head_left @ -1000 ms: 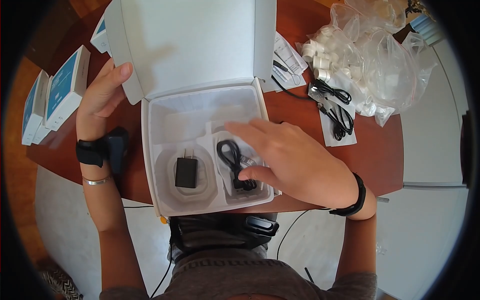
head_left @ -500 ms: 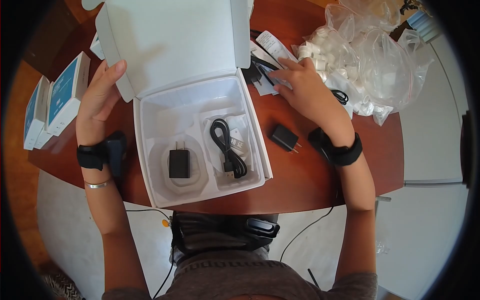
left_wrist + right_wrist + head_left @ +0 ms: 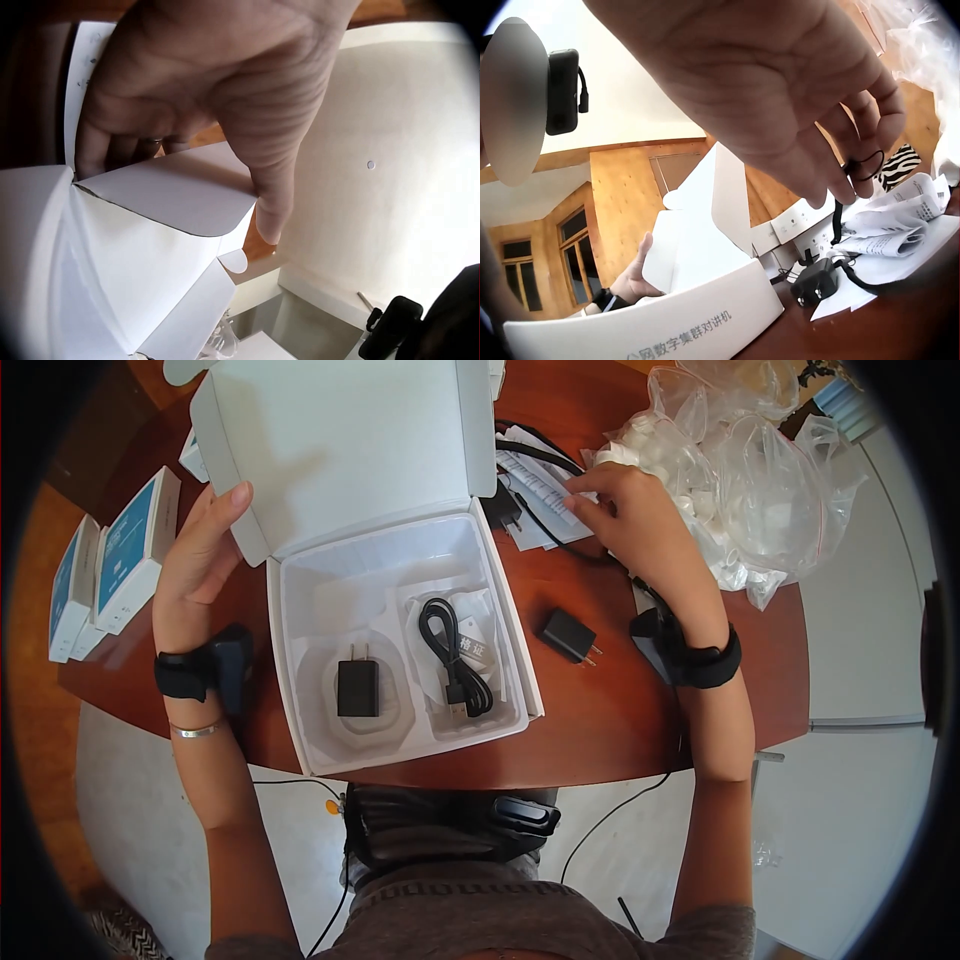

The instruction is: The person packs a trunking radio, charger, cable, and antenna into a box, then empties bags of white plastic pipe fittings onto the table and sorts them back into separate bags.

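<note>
An open white box holds a black charger plug in its left compartment and a coiled black cable over a small bag in its right one. The left hand grips the side flap of the raised lid, thumb in front and fingers behind in the left wrist view. Right of the box, the right hand is above papers; in the right wrist view its fingertips pinch a thin black cord with a small loop.
A loose charger plug lies right of the box, another beside its upper right corner. Clear bags of white pieces fill the back right. Blue-and-white boxes stand at left.
The box has shifted left and slightly toward the body, with the left hand still on its flap. The right hand left the coiled cable, moved up and right, and took hold of the thin cord.
</note>
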`<state>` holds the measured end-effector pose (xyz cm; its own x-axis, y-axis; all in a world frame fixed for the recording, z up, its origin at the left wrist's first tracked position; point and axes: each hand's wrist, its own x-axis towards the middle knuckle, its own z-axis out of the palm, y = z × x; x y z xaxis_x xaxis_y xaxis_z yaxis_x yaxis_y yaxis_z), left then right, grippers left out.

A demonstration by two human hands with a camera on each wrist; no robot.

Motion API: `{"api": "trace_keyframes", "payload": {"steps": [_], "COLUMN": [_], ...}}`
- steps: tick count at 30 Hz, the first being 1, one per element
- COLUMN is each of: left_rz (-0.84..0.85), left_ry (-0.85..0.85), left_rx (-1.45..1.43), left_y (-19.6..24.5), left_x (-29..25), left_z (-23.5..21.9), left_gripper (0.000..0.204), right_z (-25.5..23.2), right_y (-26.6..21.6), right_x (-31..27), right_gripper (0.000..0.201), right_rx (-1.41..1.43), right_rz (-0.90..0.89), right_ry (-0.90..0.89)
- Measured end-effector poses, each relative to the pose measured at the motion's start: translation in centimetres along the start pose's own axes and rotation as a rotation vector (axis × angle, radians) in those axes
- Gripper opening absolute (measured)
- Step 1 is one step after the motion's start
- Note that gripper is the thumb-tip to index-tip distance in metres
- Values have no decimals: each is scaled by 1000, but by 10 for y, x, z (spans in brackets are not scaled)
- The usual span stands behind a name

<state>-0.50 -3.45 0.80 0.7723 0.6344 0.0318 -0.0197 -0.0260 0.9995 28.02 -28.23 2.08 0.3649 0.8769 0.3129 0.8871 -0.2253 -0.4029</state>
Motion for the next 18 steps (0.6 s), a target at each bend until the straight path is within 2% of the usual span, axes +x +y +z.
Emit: {"api": "trace_keyframes", "payload": {"steps": [2, 4, 8, 11, 13, 14, 16, 18], "left_rz": [-4, -4, -8, -15, -9, -9, -13, -22], "left_ry": [5, 5, -6, 9, -13, -12, -18, -23], "left_rx": [2, 0, 3, 3, -2, -3, -6, -6], "left_y": [-1, 0, -1, 0, 0, 0, 2, 1], "left_x": [0, 0, 1, 0, 0, 0, -1, 0], "left_z": [0, 0, -2, -1, -1, -1, -1, -4], "left_gripper": [84, 85, 86, 85, 84, 84, 84, 84], "right_z": [8, 19, 22, 14, 5, 1, -7, -17], "right_y": [7, 19, 26, 22, 15, 13, 9, 1], "right_x": [-2, -3, 0, 2, 3, 4, 5, 5], "right_gripper": [20, 24, 26, 28, 30, 30, 29, 32], "right_rx": [-14, -112, -59, -164, -45, -46, 137, 119], "right_rz": [-7, -65, -17, -78, 33, 32, 3, 22], "right_ry": [8, -65, -156, -125, -114, -115, 100, 84]}}
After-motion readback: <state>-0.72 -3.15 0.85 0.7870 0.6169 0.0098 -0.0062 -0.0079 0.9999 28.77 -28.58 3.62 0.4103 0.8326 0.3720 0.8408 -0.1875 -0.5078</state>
